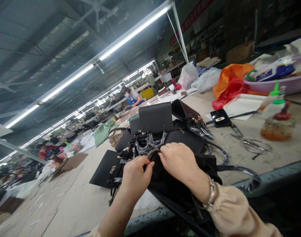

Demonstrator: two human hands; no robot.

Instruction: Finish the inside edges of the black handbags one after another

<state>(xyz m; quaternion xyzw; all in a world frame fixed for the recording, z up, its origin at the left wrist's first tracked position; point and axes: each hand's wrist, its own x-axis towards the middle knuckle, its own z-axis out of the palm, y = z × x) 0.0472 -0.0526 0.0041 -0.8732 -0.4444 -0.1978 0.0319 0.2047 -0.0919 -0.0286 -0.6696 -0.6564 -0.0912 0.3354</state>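
A black handbag [170, 187] lies at the table's near edge, right below my hands. My left hand [138, 172] is closed, thumb against fingers, at the upper edge of this bag. Close beside it, my right hand [177, 161] curls its fingers onto the same edge, so both pinch the bag's top. What lies between the fingertips is mostly hidden. Just beyond stand several more black handbags, one with a flat dark panel [155, 118] facing me. Their handles [150, 141] are wrapped in clear plastic. Another black bag [107, 169] with a gold clasp leans at left.
On the right lie scissors [256, 144], a phone [220, 118], a glue jar [279, 126] and green-capped bottles [275, 102]. Behind them are a red plastic bag [231, 93] and a purple basin [276, 82]. A co-worker [134, 97] is farther back. Brown sheets [68, 166] lie left.
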